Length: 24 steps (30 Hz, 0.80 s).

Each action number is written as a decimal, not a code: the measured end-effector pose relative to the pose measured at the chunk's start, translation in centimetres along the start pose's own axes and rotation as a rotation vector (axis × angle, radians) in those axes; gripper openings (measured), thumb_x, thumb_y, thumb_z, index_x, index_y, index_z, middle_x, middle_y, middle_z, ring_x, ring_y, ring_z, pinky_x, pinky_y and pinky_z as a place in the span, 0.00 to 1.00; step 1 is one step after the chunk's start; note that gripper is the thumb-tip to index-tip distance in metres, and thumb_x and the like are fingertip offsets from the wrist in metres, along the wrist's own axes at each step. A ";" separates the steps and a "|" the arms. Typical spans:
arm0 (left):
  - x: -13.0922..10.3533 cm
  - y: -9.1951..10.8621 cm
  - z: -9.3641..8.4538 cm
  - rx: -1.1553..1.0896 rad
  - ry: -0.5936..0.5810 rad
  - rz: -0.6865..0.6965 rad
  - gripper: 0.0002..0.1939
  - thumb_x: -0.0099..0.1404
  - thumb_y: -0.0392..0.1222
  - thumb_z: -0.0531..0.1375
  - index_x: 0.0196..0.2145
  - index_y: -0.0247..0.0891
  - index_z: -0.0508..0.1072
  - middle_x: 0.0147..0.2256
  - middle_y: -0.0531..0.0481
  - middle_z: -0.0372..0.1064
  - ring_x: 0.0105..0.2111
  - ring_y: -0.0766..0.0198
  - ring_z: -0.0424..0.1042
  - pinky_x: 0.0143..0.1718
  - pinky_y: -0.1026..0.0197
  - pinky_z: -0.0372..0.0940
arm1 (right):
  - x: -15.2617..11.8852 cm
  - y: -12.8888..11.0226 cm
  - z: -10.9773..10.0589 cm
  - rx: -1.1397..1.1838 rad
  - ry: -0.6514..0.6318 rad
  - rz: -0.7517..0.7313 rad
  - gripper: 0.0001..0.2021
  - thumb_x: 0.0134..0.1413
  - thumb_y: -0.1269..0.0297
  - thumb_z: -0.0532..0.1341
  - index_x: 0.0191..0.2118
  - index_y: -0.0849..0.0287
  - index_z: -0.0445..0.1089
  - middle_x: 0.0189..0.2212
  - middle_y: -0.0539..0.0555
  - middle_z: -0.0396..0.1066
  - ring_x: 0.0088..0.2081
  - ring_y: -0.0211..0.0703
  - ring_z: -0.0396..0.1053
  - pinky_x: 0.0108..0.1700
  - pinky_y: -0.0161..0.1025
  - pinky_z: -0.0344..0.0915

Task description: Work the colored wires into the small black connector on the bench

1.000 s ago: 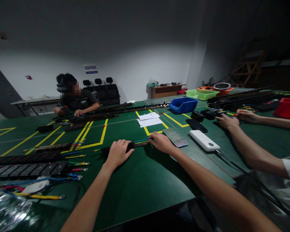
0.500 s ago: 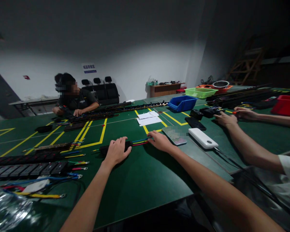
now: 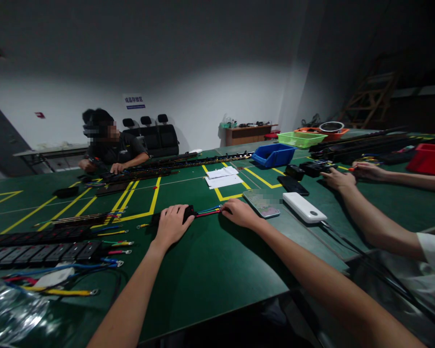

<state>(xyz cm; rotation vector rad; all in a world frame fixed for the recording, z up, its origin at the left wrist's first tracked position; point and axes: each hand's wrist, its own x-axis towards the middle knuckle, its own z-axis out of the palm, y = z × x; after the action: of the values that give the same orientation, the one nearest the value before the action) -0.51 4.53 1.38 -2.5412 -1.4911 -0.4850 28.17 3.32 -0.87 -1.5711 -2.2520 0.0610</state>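
My left hand (image 3: 173, 223) is wrapped over a black module (image 3: 190, 211) on the green table (image 3: 203, 275). Blue, green and red wires (image 3: 208, 211) run from the module's right end to my right hand (image 3: 235, 211), whose fingers are pinched at the wire tips. A short yellow wire (image 3: 142, 225) with a ring terminal sticks out on the module's left side. Just right of my right hand lies a phone (image 3: 261, 204). Left of my left hand are long black strips (image 3: 43, 256) with ring-ended wires.
A white power bank (image 3: 304, 208) with cables and a black phone (image 3: 293, 185) lie to the right, near another person's hands (image 3: 339, 179). Papers (image 3: 223, 178), a blue bin (image 3: 273, 155) and a green basket (image 3: 301, 139) stand farther back. Across the table sits a person (image 3: 121, 150).
My left hand has shifted slightly left on the module. The fingers of my right hand have drawn together at the wire ends.
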 end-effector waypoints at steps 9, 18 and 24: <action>0.0 -0.4 0.4 0.005 0.013 0.016 0.28 0.75 0.59 0.47 0.61 0.39 0.68 0.57 0.41 0.70 0.57 0.50 0.67 0.59 0.45 0.59 | 0.0 -0.6 -0.4 -0.020 -0.042 0.037 0.08 0.65 0.61 0.61 0.39 0.57 0.77 0.42 0.57 0.74 0.44 0.45 0.70 0.40 0.35 0.60; 0.0 -0.4 0.6 0.001 0.017 0.017 0.28 0.74 0.59 0.48 0.61 0.39 0.68 0.57 0.40 0.70 0.57 0.48 0.67 0.59 0.44 0.58 | -0.1 -1.3 -0.3 0.032 -0.061 0.074 0.11 0.66 0.57 0.60 0.36 0.57 0.73 0.39 0.55 0.75 0.39 0.42 0.70 0.35 0.34 0.55; 0.0 -0.6 0.7 0.006 0.022 0.026 0.28 0.74 0.59 0.47 0.61 0.39 0.68 0.56 0.41 0.70 0.57 0.49 0.67 0.59 0.44 0.58 | 0.2 -1.3 0.3 0.121 -0.077 0.174 0.18 0.70 0.53 0.52 0.36 0.58 0.73 0.33 0.56 0.75 0.34 0.42 0.70 0.33 0.35 0.52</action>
<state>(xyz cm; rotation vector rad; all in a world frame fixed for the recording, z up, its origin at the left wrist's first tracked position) -0.85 5.04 0.76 -2.5387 -1.4484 -0.5032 26.82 3.08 -0.79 -1.7212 -2.1187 0.3046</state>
